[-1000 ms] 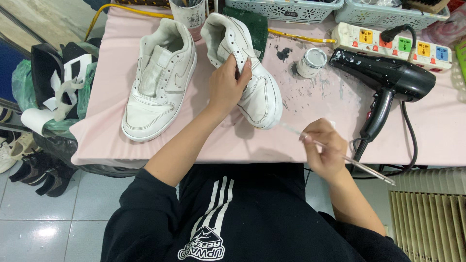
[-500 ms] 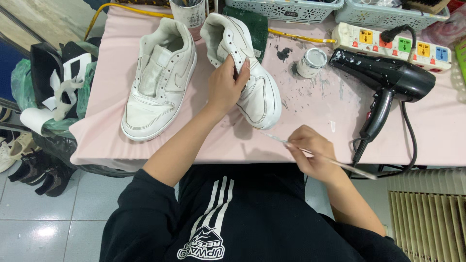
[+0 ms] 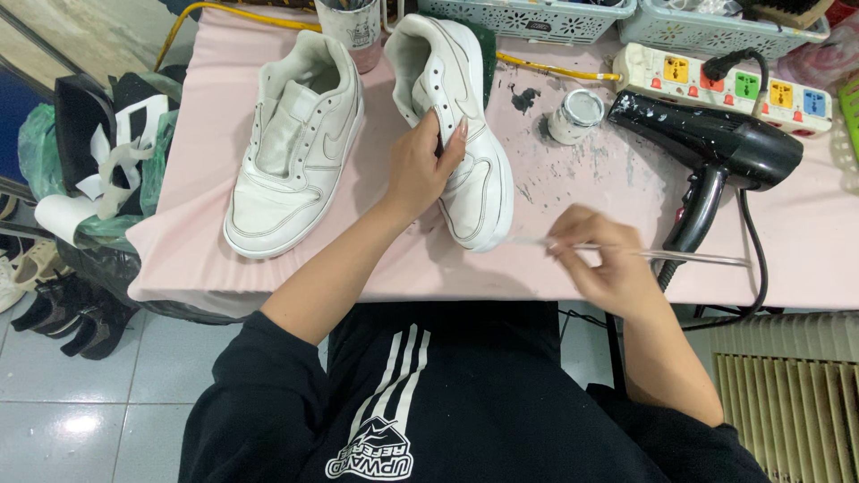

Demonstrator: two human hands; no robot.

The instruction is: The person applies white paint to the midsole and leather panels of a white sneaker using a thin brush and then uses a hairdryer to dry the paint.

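On the pink table [image 3: 573, 192], the left hand [image 3: 425, 170] lies on top of a white shoe [image 3: 456, 125], with its fingers curled around the shoe's tongue to hold it. This shoe sits in the middle of the table, its toe pointing at the front edge. A second white shoe [image 3: 291, 152] lies just beside it, closer to the left edge. The right hand [image 3: 604, 264] is at the front edge, and its fingers pinch a thin paintbrush [image 3: 644, 253] that lies flat, with its tip near the toe of the held shoe. A small open jar [image 3: 575, 114] stands near the back edge with white paint around it, but what is inside is hard to see. A cup [image 3: 351, 27] at the back edge holds some tools. Two plastic baskets [image 3: 528, 13] stand along the back edge, and what is in them cannot be made out. A black hair dryer [image 3: 716, 148] lies near the right edge, next to a power strip [image 3: 725, 85]. Since half a second ago, the right hand has moved up from below the front edge, and the brush now lies more level.
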